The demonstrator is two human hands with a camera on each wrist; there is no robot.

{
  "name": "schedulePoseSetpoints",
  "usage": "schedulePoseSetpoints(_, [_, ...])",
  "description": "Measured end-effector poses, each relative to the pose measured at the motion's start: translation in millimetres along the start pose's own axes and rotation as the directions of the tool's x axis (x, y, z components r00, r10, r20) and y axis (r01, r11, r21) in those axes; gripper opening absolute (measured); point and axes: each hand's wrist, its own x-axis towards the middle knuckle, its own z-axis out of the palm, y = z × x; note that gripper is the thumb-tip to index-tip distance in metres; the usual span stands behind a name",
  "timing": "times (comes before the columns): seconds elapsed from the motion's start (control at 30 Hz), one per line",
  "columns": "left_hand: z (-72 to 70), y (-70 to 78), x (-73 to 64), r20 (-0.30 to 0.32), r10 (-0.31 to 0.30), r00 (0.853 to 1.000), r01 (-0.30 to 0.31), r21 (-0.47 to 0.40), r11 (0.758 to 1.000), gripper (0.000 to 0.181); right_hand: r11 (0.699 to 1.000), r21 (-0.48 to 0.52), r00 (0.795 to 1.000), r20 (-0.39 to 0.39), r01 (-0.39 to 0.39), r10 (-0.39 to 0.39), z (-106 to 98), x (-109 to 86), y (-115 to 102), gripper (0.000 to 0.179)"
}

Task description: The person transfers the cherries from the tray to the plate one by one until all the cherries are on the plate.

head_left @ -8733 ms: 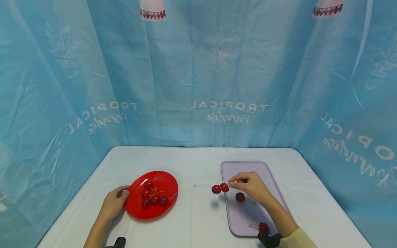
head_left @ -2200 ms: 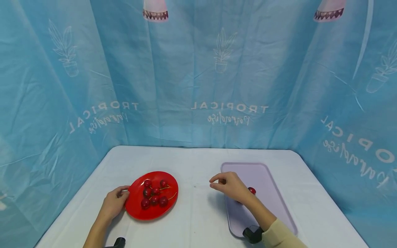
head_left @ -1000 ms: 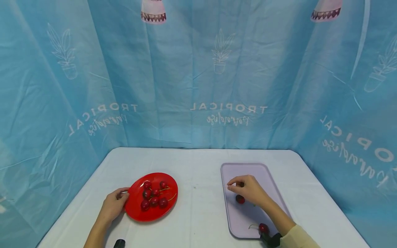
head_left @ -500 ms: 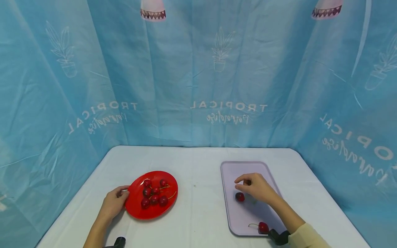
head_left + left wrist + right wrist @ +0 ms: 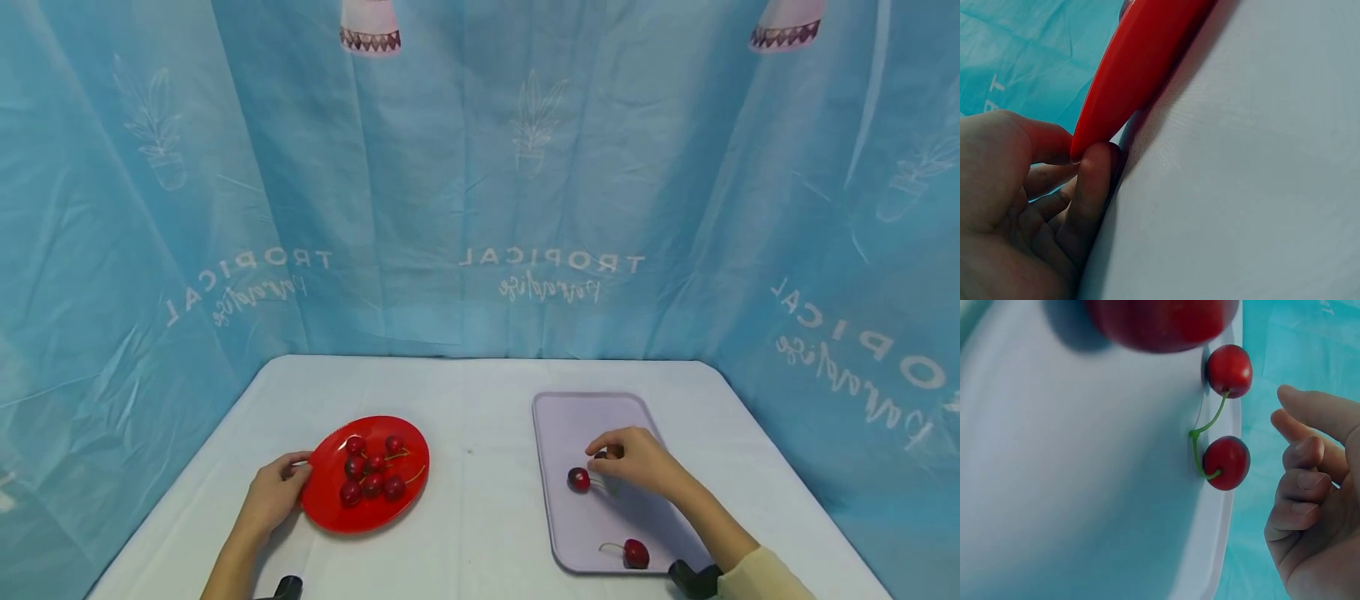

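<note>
My left hand (image 5: 273,496) pinches the left rim of a red plate (image 5: 330,512) between thumb and fingers; the left wrist view shows the plate's edge (image 5: 1129,69) tilted over the white table. Several cherries (image 5: 372,485) with stems lie on the plate. Over the lilac tray (image 5: 600,408) hovers my right hand (image 5: 633,458), thumb and forefinger apart, holding nothing. Just by its fingertips lie two cherries (image 5: 578,479) joined at their green stems (image 5: 1195,434), the other partly hidden by the hand. A single cherry (image 5: 636,553) sits near the tray's front edge.
White cloth covers the table (image 5: 480,467), with bare cloth between plate and tray. A blue curtain (image 5: 465,183) with printed lettering hangs behind and at both sides. Black wrist straps (image 5: 693,579) show at the lower edge.
The pair of cherries my right hand held earlier now lies on the plate. Since then that hand has gone back right over the tray's cherries. My left hand still grips the plate.
</note>
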Motion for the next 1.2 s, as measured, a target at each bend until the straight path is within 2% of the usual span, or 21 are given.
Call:
schedulePoseSetpoints(0.27, [0.5,-1.0,-0.3,-0.006,-0.011,1.000,0.011,0.017,1.000,0.041,0.999,0.027,0.999,0.039,0.032,-0.033,-3,-9.2,7,0.014])
schedulePoseSetpoints(0.6, [-0.4,-0.3,0.7,-0.012,-0.008,1.000,0.009,0.020,1.000,0.041,1.000,0.010,0.995,0.099,0.004,-0.005,-5,-16.0,18,0.012])
schedulePoseSetpoints(0.83, [-0.3,2.8,-0.4,-0.004,0.024,1.000,-0.024,0.005,1.000,0.041,1.000,-0.018,0.995,0.094,-0.025,0.027,-2,-22.0,25,0.011])
schedulePoseSetpoints(1.07, [-1.1,3.6,-0.5,-0.004,0.014,1.000,-0.014,0.006,1.000,0.040,0.999,0.014,0.994,0.101,-0.053,0.051,5,-23.5,27,0.010])
schedulePoseSetpoints(1.2, [-1.8,3.8,-1.5,0.002,0.002,1.000,-0.002,-0.006,1.000,0.041,0.999,0.023,0.995,0.096,-0.042,0.039,8,-24.0,30,0.008])
